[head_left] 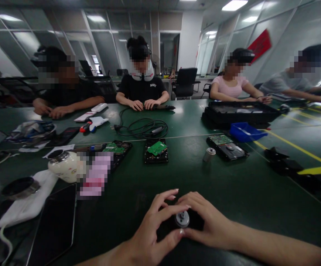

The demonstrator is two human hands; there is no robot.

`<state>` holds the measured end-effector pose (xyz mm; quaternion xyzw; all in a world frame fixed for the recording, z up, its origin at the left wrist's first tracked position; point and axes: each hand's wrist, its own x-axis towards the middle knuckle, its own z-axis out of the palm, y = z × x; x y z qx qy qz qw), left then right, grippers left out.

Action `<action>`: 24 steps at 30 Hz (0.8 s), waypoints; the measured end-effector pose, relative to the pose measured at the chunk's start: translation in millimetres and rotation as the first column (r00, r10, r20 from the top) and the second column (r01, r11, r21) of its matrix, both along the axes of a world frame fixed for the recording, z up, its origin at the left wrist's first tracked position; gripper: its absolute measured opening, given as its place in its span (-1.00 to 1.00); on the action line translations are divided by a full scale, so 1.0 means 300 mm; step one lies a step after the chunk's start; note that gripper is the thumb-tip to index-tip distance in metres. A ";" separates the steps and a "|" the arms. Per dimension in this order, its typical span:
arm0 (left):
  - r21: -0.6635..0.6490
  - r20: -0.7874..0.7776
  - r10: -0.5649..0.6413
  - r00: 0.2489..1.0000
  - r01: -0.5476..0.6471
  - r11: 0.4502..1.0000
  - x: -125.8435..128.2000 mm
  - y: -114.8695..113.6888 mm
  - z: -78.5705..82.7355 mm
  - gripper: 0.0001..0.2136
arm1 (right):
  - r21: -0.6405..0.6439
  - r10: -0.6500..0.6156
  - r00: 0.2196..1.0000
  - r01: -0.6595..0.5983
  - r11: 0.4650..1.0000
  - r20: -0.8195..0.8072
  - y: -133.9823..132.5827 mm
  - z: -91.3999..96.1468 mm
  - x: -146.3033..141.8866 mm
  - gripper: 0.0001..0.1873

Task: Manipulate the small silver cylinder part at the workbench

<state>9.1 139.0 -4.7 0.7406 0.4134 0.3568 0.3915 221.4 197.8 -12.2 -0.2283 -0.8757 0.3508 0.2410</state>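
Both my hands meet low in the middle of the green table [232, 184], around a small dark object with a round silver metal part [182, 219] on top. My left hand [152, 231] curls its fingers and thumb around the object's left side. My right hand [207, 221] covers the right side, fingers bent over the dark body. The body itself is mostly hidden under my hands.
Ahead lie opened hard drives with green circuit boards [156, 149] [226, 146], a small metal cylinder [209, 154], a coiled black cable [143, 127], a blue tray [245, 132] and a black case [240, 112]. A tablet [53, 225] and a white jar [64, 166] sit left. Several people sit across the table.
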 end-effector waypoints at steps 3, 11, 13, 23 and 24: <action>-0.030 -0.031 0.086 0.996 -0.087 0.996 0.016 0.010 0.003 -0.74 | -0.017 0.017 1.000 -0.017 1.000 0.000 0.003 -0.001 0.003 -0.68; 0.159 -0.001 0.202 0.979 -0.199 0.967 0.029 0.045 0.072 -0.90 | -0.004 -0.017 1.000 0.017 1.000 0.010 0.003 -0.004 0.002 -0.68; 0.232 -0.012 0.289 0.957 -0.279 0.932 0.001 0.073 0.081 -0.87 | -0.006 -0.007 1.000 0.007 1.000 0.025 0.003 0.001 0.002 -0.67; 0.194 -0.527 0.474 0.706 -0.444 0.875 -0.104 0.153 -0.011 -0.82 | -0.024 -0.009 0.996 0.011 1.000 0.089 0.006 0.013 0.006 -0.64; 0.189 -0.530 0.468 0.707 -0.439 0.878 -0.104 0.149 -0.011 -0.77 | -0.024 -0.008 0.996 0.010 1.000 0.088 0.006 0.012 0.006 -0.64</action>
